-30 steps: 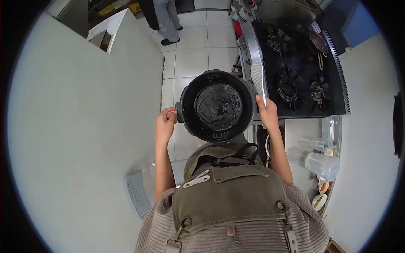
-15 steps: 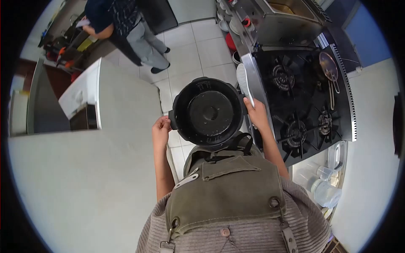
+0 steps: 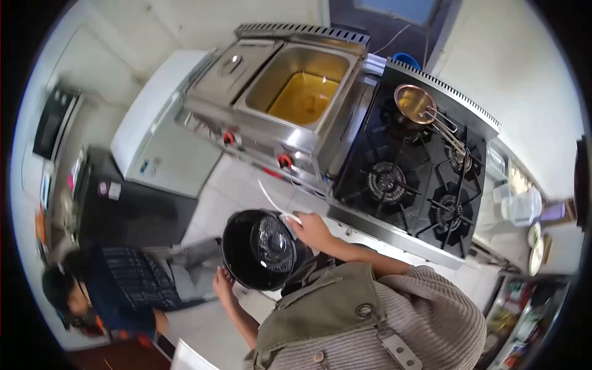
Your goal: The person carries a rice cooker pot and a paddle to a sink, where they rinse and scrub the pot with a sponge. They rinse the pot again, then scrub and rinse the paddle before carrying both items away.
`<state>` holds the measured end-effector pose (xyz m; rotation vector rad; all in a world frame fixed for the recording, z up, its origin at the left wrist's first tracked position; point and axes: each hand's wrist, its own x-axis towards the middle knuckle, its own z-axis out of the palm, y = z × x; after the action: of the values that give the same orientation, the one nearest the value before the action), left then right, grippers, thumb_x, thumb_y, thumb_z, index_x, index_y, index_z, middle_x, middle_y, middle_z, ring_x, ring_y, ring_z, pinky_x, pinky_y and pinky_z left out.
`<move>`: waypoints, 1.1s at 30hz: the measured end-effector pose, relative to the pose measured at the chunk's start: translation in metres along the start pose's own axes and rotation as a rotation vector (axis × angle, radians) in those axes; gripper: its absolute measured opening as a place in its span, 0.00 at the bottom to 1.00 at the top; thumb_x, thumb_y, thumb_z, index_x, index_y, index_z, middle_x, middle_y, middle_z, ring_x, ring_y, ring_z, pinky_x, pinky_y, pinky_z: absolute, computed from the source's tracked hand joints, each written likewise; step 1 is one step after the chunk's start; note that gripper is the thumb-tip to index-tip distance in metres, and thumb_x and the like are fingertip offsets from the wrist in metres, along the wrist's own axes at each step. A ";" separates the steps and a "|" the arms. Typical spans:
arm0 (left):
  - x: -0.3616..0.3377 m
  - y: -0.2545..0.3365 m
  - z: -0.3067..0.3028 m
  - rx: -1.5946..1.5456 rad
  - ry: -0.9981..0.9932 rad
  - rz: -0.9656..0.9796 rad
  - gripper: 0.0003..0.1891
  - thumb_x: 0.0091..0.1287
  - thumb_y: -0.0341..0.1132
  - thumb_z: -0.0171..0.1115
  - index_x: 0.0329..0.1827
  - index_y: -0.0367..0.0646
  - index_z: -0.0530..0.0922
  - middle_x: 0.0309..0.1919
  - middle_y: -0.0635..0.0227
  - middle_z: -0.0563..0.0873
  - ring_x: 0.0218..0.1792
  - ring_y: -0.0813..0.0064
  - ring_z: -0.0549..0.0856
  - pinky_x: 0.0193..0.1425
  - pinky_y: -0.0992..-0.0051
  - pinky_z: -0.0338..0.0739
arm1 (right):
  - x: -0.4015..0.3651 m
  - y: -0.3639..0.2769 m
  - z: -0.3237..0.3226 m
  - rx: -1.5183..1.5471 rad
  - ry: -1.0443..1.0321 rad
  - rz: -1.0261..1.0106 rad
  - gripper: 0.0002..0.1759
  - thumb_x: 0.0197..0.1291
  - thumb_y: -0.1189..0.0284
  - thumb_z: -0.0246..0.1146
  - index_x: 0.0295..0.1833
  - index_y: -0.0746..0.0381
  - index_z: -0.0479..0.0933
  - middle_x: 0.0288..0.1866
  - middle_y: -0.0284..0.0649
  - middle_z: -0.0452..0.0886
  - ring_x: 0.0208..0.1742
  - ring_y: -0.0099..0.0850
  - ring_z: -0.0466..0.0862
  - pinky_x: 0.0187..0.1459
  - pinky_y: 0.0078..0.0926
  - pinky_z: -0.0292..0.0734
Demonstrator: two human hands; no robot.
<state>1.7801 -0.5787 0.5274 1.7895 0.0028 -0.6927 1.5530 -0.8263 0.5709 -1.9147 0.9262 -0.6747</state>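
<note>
I had the black pot [image 3: 243, 256] in midair over the floor, just ahead of the olive bag [image 3: 330, 293] on the wearer's chest. Left hand [image 3: 224, 283] pinched the near-left side, thumb and fingers pressed together there; right hand [image 3: 310, 231] was closed at the opposite side, also clamping a white utensil [image 3: 269, 198]. Couldn't tell whether the right fingers had the handle, hidden from me. My read: opposite grips shared the weight and kept the pot from rolling; doubling the utensil up on the right spared the left for the pot alone. Mouth tilted up toward the camera, inside glossy, likely wet. Hob [image 3: 412, 213] sat beyond the right hand, apart from the pot. Copper-toned pan [image 3: 414, 98] stood at its back corner, presumably out of the way. Co-worker [image 3: 132, 277] was to the left, close to the pot's line, so held close made sense.
</note>
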 end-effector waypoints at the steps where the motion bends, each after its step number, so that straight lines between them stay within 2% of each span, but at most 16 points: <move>1: 0.034 0.011 -0.008 0.041 0.004 -0.015 0.16 0.69 0.46 0.49 0.43 0.41 0.75 0.31 0.72 0.81 0.29 0.81 0.80 0.32 0.79 0.75 | 0.017 -0.006 0.014 0.035 -0.015 0.065 0.16 0.61 0.62 0.55 0.33 0.65 0.75 0.21 0.55 0.75 0.27 0.54 0.76 0.30 0.46 0.71; 3: 0.092 0.048 -0.011 0.072 0.010 -0.017 0.16 0.69 0.47 0.49 0.41 0.42 0.75 0.29 0.73 0.80 0.27 0.83 0.79 0.31 0.79 0.75 | 0.053 -0.014 0.048 0.036 0.107 -0.016 0.17 0.61 0.60 0.55 0.33 0.65 0.75 0.21 0.54 0.75 0.27 0.54 0.77 0.30 0.45 0.71; 5: 0.131 0.085 -0.024 0.122 -0.028 0.088 0.16 0.70 0.47 0.49 0.38 0.43 0.75 0.26 0.75 0.78 0.26 0.84 0.78 0.29 0.80 0.74 | 0.083 -0.030 0.079 0.054 0.083 0.033 0.18 0.61 0.60 0.55 0.33 0.66 0.75 0.21 0.55 0.75 0.27 0.54 0.77 0.30 0.45 0.71; 6: 0.163 0.096 -0.033 0.060 -0.006 0.067 0.16 0.70 0.48 0.49 0.37 0.43 0.75 0.25 0.76 0.77 0.25 0.85 0.78 0.28 0.81 0.74 | 0.103 -0.041 0.092 0.072 0.070 0.082 0.18 0.61 0.60 0.55 0.34 0.66 0.76 0.21 0.55 0.76 0.27 0.54 0.77 0.30 0.45 0.71; 9: 0.228 0.141 -0.048 0.075 -0.026 0.144 0.17 0.70 0.48 0.49 0.36 0.42 0.75 0.24 0.76 0.77 0.24 0.85 0.77 0.27 0.83 0.73 | 0.148 -0.060 0.140 0.121 0.156 -0.038 0.19 0.62 0.59 0.55 0.35 0.66 0.76 0.22 0.55 0.76 0.27 0.55 0.77 0.30 0.45 0.71; 13: 0.301 0.192 -0.060 0.140 0.036 0.219 0.18 0.70 0.47 0.48 0.33 0.42 0.75 0.21 0.77 0.75 0.21 0.87 0.73 0.22 0.84 0.70 | 0.211 -0.088 0.186 0.097 0.109 -0.028 0.18 0.62 0.60 0.55 0.34 0.66 0.76 0.21 0.55 0.75 0.27 0.55 0.77 0.29 0.45 0.70; 15: 0.333 0.211 -0.070 0.116 0.047 0.206 0.18 0.70 0.46 0.48 0.30 0.42 0.75 0.19 0.77 0.73 0.20 0.88 0.72 0.21 0.84 0.69 | 0.247 -0.098 0.211 0.053 0.041 0.025 0.18 0.62 0.60 0.55 0.33 0.66 0.75 0.20 0.55 0.75 0.27 0.55 0.77 0.29 0.45 0.70; 20: 0.416 0.214 -0.114 0.187 0.115 0.130 0.17 0.70 0.45 0.48 0.26 0.43 0.73 0.17 0.78 0.70 0.18 0.87 0.70 0.21 0.83 0.68 | 0.335 -0.120 0.288 0.081 -0.029 -0.031 0.20 0.63 0.59 0.54 0.30 0.67 0.74 0.20 0.56 0.74 0.28 0.56 0.76 0.29 0.46 0.69; 23: 0.440 0.242 -0.145 0.051 0.133 0.053 0.15 0.70 0.46 0.49 0.31 0.46 0.75 0.18 0.81 0.70 0.18 0.89 0.70 0.21 0.85 0.67 | 0.390 -0.155 0.329 0.096 -0.141 -0.048 0.21 0.62 0.58 0.54 0.31 0.67 0.75 0.20 0.56 0.74 0.28 0.56 0.76 0.29 0.46 0.68; 25: 0.453 0.271 -0.170 -0.018 0.275 -0.026 0.15 0.69 0.45 0.50 0.32 0.44 0.75 0.18 0.81 0.71 0.17 0.89 0.70 0.21 0.86 0.67 | 0.432 -0.188 0.358 0.128 -0.205 -0.117 0.21 0.63 0.58 0.54 0.32 0.67 0.75 0.20 0.55 0.74 0.28 0.55 0.76 0.29 0.44 0.68; 27: 0.466 0.294 -0.214 -0.102 0.287 0.039 0.15 0.68 0.43 0.52 0.31 0.42 0.76 0.18 0.81 0.73 0.17 0.90 0.70 0.20 0.86 0.67 | 0.467 -0.236 0.373 0.191 -0.425 -0.074 0.21 0.63 0.58 0.53 0.34 0.67 0.76 0.20 0.54 0.74 0.26 0.54 0.76 0.29 0.42 0.69; 28: 0.467 0.315 -0.232 -0.079 0.307 0.101 0.14 0.68 0.42 0.54 0.30 0.41 0.76 0.19 0.80 0.73 0.17 0.90 0.70 0.20 0.86 0.67 | 0.485 -0.255 0.386 0.173 -0.520 -0.076 0.19 0.63 0.60 0.53 0.37 0.67 0.76 0.19 0.51 0.75 0.24 0.48 0.77 0.29 0.38 0.70; 29: 0.468 0.338 -0.250 -0.056 0.327 0.164 0.13 0.67 0.40 0.55 0.29 0.41 0.77 0.19 0.80 0.73 0.17 0.91 0.70 0.20 0.86 0.66 | 0.501 -0.278 0.398 0.173 -0.546 -0.103 0.19 0.63 0.60 0.53 0.37 0.67 0.76 0.19 0.51 0.75 0.24 0.48 0.77 0.29 0.38 0.70; 31: 0.472 0.377 -0.292 0.113 0.431 0.268 0.11 0.66 0.37 0.56 0.31 0.39 0.78 0.19 0.80 0.74 0.18 0.92 0.69 0.20 0.86 0.63 | 0.525 -0.332 0.419 0.330 -0.702 -0.134 0.16 0.64 0.64 0.53 0.40 0.68 0.76 0.19 0.47 0.76 0.22 0.40 0.78 0.29 0.34 0.71; 32: 0.471 0.396 -0.315 0.169 0.500 0.323 0.10 0.66 0.36 0.57 0.32 0.39 0.79 0.19 0.80 0.74 0.19 0.92 0.68 0.20 0.86 0.63 | 0.534 -0.356 0.432 0.349 -0.726 -0.251 0.15 0.65 0.66 0.53 0.41 0.68 0.75 0.19 0.43 0.77 0.21 0.32 0.79 0.29 0.30 0.72; 33: 0.471 0.417 -0.337 0.226 0.568 0.378 0.09 0.66 0.35 0.57 0.34 0.39 0.80 0.20 0.80 0.74 0.20 0.92 0.68 0.21 0.86 0.63 | 0.541 -0.382 0.446 0.341 -0.766 -0.265 0.15 0.65 0.66 0.53 0.41 0.68 0.75 0.19 0.43 0.77 0.21 0.32 0.79 0.29 0.30 0.72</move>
<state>2.4633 -0.5839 0.7352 2.0752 -0.0321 0.1004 2.3251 -0.9267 0.7481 -1.7723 0.0704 -0.1785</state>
